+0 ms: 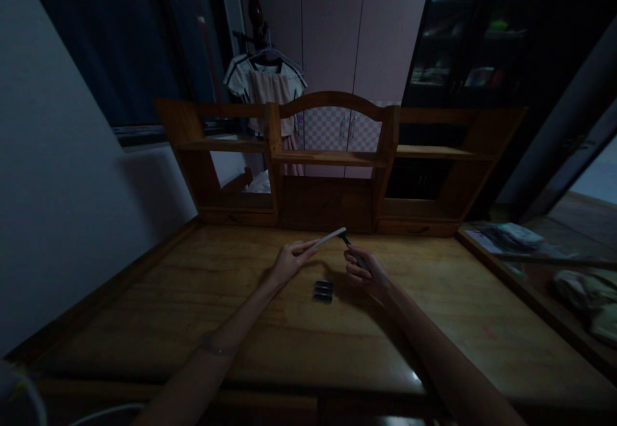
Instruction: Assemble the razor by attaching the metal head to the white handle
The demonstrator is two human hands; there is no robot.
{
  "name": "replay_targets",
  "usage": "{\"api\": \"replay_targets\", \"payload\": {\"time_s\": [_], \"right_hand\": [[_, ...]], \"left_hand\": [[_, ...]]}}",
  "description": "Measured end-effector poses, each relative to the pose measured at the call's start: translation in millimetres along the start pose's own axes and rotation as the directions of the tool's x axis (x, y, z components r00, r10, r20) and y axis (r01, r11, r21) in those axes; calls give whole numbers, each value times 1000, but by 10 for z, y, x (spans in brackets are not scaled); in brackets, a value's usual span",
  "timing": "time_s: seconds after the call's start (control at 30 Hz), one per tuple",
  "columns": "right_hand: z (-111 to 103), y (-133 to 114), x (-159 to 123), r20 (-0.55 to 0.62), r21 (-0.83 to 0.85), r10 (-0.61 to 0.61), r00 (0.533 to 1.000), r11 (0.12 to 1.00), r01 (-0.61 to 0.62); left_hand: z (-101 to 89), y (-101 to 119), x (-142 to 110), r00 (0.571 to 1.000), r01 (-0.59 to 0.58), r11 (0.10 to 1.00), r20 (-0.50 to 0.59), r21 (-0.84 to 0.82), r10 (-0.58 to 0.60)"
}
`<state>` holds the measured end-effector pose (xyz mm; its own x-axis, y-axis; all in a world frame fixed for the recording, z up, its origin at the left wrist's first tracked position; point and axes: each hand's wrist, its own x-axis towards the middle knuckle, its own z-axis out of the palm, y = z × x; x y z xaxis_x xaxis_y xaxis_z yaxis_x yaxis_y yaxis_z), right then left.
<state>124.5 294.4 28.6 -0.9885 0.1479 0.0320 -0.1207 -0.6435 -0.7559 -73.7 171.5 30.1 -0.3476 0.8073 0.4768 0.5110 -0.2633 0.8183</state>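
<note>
My left hand (289, 261) is closed on one end of a slim, flat white strip (330, 238), which slants up and to the right; its exact kind is unclear. In my right hand (367, 270) is a dark-handled razor (358, 259), its head raised toward my left side. The razor's head meets or nearly meets the far end of the strip; in this dim light I cannot tell if they touch. Below and between both hands, a small pack of dark razor cartridges (322, 291) lies on the wooden desk (231, 297).
A wooden shelf unit (332, 156) with small drawers rises along the desk's back edge. Bagged items (518, 236) lie beyond the right rim. A white wall (81, 188) borders the left side. Behind the shelf hang clothes (270, 85).
</note>
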Motion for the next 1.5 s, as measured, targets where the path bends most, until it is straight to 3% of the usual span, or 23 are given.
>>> {"api": "replay_targets", "payload": {"time_s": [0.23,0.73,1.03,1.3,1.5], "right_hand": [[28,-8,-22,-46,0,-41,998,999,41],[98,-70,-102,-19,56,-77,997,995,78],[58,-73,-102,-26,84,-147,989,985,149],[94,-84,-98,-84,64,-24,996,997,30],[61,-65,-81,-15,105,25,1000,994,-24]], "left_hand": [[9,-40,9,999,-27,1000,17,-9,27],[0,-89,11,999,-6,1000,49,12,6],[-10,-14,-9,998,-56,998,-40,39,58],[19,39,-15,993,-113,992,-38,52,115],[13,19,-11,995,-93,993,-26,78,95]]}}
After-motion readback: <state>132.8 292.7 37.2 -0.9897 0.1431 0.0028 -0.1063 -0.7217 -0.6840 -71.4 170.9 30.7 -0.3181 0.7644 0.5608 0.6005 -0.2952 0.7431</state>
